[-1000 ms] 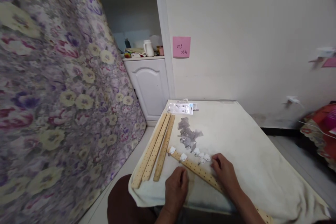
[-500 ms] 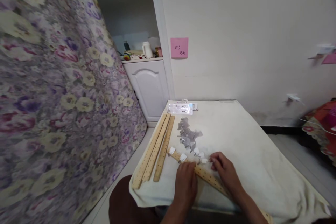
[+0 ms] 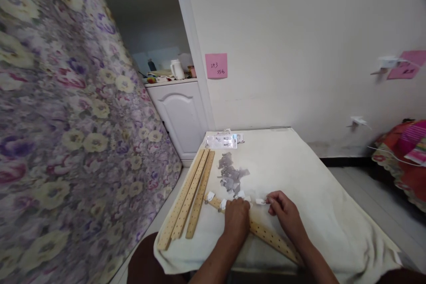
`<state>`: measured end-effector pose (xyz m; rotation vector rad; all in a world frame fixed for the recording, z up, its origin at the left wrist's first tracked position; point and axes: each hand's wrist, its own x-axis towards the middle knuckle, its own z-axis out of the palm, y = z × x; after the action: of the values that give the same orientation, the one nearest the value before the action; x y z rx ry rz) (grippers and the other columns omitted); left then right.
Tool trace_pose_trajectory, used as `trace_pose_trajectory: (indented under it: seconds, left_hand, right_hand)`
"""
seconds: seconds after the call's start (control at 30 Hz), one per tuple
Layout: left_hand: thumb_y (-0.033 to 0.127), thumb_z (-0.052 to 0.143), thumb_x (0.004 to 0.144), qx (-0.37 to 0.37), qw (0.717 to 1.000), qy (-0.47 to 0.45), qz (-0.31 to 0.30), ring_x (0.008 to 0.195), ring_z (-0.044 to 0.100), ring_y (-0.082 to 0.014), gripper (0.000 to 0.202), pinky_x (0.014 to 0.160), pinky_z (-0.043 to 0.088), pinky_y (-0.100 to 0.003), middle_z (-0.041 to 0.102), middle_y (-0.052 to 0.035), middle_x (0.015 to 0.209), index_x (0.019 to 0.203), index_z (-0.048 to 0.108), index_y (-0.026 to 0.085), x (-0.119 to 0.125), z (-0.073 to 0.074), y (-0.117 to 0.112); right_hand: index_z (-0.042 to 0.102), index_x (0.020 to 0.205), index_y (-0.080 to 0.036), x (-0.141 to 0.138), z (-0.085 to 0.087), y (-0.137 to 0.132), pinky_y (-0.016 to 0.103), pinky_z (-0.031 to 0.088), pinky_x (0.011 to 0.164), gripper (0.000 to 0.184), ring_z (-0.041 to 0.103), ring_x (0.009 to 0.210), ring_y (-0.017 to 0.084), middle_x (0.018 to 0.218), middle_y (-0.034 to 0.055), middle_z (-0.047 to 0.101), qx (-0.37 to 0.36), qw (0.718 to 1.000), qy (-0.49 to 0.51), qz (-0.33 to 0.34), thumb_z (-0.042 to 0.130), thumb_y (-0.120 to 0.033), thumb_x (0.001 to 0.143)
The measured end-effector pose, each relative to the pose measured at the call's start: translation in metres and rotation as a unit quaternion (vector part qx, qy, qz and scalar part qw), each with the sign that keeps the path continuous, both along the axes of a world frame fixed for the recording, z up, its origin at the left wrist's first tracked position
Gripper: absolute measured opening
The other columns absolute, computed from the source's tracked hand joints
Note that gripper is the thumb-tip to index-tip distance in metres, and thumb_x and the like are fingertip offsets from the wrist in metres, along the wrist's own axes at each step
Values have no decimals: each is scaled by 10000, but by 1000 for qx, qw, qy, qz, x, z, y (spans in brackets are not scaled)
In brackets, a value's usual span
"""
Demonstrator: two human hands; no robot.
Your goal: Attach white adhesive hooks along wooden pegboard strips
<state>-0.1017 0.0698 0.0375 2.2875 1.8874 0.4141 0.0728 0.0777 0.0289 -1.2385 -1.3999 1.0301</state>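
Observation:
A wooden strip with rows of holes [image 3: 274,239] lies slantwise across the front of the table. My left hand [image 3: 237,219] is closed over its middle, with the fingertips hidden from view. Between the thumb and fingers of my right hand [image 3: 283,213], just beyond the strip, I pinch a small white tag [image 3: 260,202]. Two more white tags, one at the strip's far end [image 3: 211,196] and one beside my left hand [image 3: 223,204], sit on the strip with small dark metal bits. Another white tag [image 3: 241,194] lies just beyond my left fingers.
Several more holed wooden strips [image 3: 200,195] lie lengthwise along the table's left side. A heap of small grey clear plastic bags [image 3: 229,173] covers the middle. Clear packaging [image 3: 220,141] rests at the back edge. A pale cloth [image 3: 319,213] covers the table.
My left hand has shifted forward over the strip, covering tags seen before. The right hand draws its white tag slightly apart from the others. The view has turned a little to the right.

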Motion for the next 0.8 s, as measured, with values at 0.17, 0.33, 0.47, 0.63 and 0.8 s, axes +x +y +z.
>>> trace_pose_trajectory:
  seconds: [0.17,0.33,0.47,0.63,0.8]
  left_hand:
    - [116,398,831,-4,997,-78,16,767,560,-183,236,698,377,-302,610,-54,823,795,617,197,16,1,9]
    - [125,403,813,3,976,-217,-11,934,551,-184,277,833,409,-305,608,-53,960,970,616,210,30,3,11]
    - [213,341,864,-19,940,-340,4,803,590,-168,289,780,453,-316,610,-55,907,991,600,195,24,2,2]
    - [396,325,883,-113,867,-482,51,561,613,-140,351,534,462,-260,635,-8,720,1032,546,167,7,-6,-11]
    - [464,555,757,-166,816,-551,61,489,580,-121,347,472,399,-224,640,-1,642,894,587,147,0,-10,-20]
  right_hand:
    - [586,818,-187,4,5,0,269,459,601,288,582,590,158,623,-3,600,9,1000,16,-12,504,-463,823]
    - [588,812,-188,7,9,1,273,470,597,293,581,587,158,665,14,625,9,999,22,-21,500,-467,818]
    - [582,809,-192,7,9,2,263,464,600,250,576,592,153,651,1,609,14,1000,22,-3,485,-421,835]
    - [583,836,-195,-3,11,-3,261,459,637,195,581,629,153,665,-3,605,34,997,4,65,470,-354,848]
    - [581,832,-196,-17,14,-11,264,450,661,150,575,673,156,693,-4,592,41,994,-5,103,465,-290,841]
